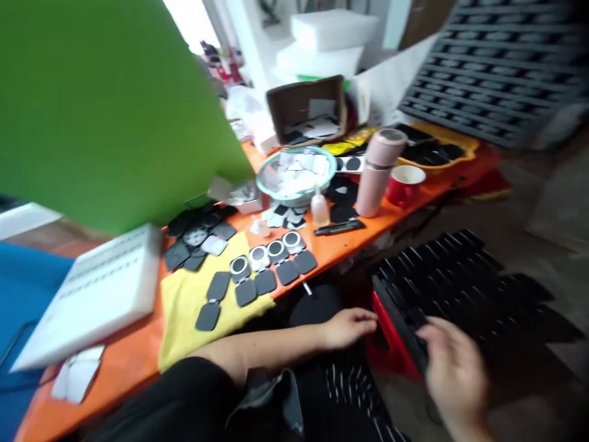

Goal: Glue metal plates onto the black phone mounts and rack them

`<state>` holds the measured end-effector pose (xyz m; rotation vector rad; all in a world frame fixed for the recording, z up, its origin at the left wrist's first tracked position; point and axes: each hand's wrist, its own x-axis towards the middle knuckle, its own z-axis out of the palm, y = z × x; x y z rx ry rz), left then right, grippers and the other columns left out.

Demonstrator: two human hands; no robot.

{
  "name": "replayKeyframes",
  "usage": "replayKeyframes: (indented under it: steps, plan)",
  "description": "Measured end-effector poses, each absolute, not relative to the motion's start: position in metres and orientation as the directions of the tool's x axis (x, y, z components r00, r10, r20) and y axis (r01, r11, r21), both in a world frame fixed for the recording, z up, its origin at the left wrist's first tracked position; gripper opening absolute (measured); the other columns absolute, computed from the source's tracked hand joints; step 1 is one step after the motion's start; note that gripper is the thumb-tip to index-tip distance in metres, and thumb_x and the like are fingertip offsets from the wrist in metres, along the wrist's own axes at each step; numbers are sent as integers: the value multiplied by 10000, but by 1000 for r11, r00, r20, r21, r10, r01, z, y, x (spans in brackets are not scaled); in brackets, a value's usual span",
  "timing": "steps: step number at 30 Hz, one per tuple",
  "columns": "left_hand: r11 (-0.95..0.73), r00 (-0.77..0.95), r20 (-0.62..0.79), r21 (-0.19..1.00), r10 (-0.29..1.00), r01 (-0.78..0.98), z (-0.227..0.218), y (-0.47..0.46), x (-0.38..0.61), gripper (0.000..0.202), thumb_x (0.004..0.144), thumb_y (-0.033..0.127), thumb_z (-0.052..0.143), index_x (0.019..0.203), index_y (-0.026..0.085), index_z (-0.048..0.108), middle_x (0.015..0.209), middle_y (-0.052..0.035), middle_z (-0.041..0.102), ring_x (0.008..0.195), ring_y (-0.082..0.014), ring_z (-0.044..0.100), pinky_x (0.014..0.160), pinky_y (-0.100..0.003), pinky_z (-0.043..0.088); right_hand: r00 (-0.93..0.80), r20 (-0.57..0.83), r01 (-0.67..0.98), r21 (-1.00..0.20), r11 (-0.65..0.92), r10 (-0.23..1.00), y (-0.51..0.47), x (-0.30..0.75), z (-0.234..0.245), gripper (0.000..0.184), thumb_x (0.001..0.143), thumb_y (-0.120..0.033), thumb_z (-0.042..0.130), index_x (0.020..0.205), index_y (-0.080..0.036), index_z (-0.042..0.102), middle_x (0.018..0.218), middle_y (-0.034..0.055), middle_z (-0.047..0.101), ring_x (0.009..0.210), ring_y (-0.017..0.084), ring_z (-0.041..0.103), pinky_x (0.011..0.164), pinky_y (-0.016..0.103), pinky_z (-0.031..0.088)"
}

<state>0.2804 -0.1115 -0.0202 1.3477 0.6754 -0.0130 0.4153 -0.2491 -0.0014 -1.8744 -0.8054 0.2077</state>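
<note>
My right hand (pixel 453 362) is over the near edge of a black slotted tray (pixel 400 319) at the right. Its thumb and fingers close on a small black flat piece (pixel 416 317), though motion blurs them. Rows of black flat pieces (pixel 442 270) stand in the tray, some jutting out at its right side. My left hand (pixel 350 326) lies over my lap by the tray's left side, fingers loosely stretched, with nothing visible in it. On the yellow cloth (pixel 184 307) lie several dark grey hinged pieces (pixel 277 261), most with a ringed round face; one hinged piece (pixel 214 301) lies apart.
A pink bottle (pixel 377 178), a red mug (pixel 405 184) and a black pen (pixel 339 228) stand or lie on the orange table. Behind are a teal basket (pixel 297 199) of white scraps and a cardboard box (pixel 306 110). White foam (pixel 101 288) and a green panel (pixel 110 110) are left.
</note>
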Motion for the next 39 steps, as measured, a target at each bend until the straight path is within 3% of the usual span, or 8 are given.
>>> replayKeyframes:
  steps: [2, 6, 14, 20, 25, 28, 32, 39]
  plan:
    - [49, 845, -366, 924, 391, 378, 4, -115, 230, 334, 764, 401, 532, 1028, 212, 611, 1019, -36, 629, 931, -212, 563, 850, -311, 404, 433, 158, 502, -860, -91, 888, -206, 364, 6, 278, 831, -375, 399, 994, -224, 565, 822, 82, 632, 764, 205, 603, 694, 376, 495]
    - [-348, 789, -216, 808, 576, 475, 50, -111, 120, 312, 819, 339, 449, 1092, 250, 571, 1060, -28, 611, 973, -194, 546, 867, -287, 395, -5, 199, 585, -794, 164, 980, -133, 300, 21, 267, 848, -321, 389, 1014, -227, 578, 961, 64, 627, 900, 186, 571, 814, 341, 448]
    - [-150, 146, 47, 493, 988, 857, 33, -76, -4, 399, 813, 341, 443, 1195, 228, 468, 1215, -83, 476, 1125, -233, 420, 963, -363, 316, -358, 17, 748, -593, 298, 934, -39, 221, 38, 292, 831, -351, 412, 1048, -241, 574, 1002, 45, 625, 935, 211, 552, 791, 331, 418]
    - [60, -47, -40, 482, 998, 874, 4, -30, -19, 736, 674, 433, 600, 1300, 164, 321, 1141, -152, 493, 1062, -309, 452, 880, -392, 348, -398, -21, 755, -576, 314, 917, -16, 175, 35, 282, 833, -325, 409, 1048, -242, 572, 994, 50, 624, 946, 198, 548, 813, 315, 400]
    - [213, -53, -224, 787, 973, 578, 13, -21, -47, 417, 719, 399, 569, 1074, 183, 533, 960, -89, 612, 889, -260, 556, 754, -320, 412, -290, -145, 553, -832, 42, 946, -11, 148, 27, 336, 810, -358, 443, 1098, -210, 533, 961, 55, 616, 791, 159, 576, 683, 280, 444]
    - [217, 142, -270, 927, 952, 307, 28, -32, -43, 282, 799, 396, 474, 958, 182, 565, 898, -53, 622, 835, -211, 561, 708, -270, 425, -333, -362, 241, -925, -293, 871, -18, 142, 30, 411, 781, -429, 481, 1115, -189, 489, 820, 23, 603, 521, 90, 500, 435, 208, 376]
    - [125, 388, -231, 952, 892, 279, 43, -43, -2, 263, 839, 372, 418, 775, 168, 572, 723, -22, 590, 686, -161, 524, 617, -231, 401, -330, -406, 109, -913, -393, 852, -43, 173, 47, 313, 744, -453, 542, 702, -144, 546, 512, -51, 455, 447, 53, 395, 423, 180, 299]
    - [7, 851, -90, 995, 517, 101, 47, -44, 136, 233, 824, 328, 483, 1005, 189, 533, 923, -20, 605, 843, -157, 538, 747, -234, 404, 340, -326, 55, -929, -365, 882, -132, 278, 77, 322, 745, -460, 544, 801, -143, 548, 542, -51, 460, 471, 59, 420, 448, 184, 333]
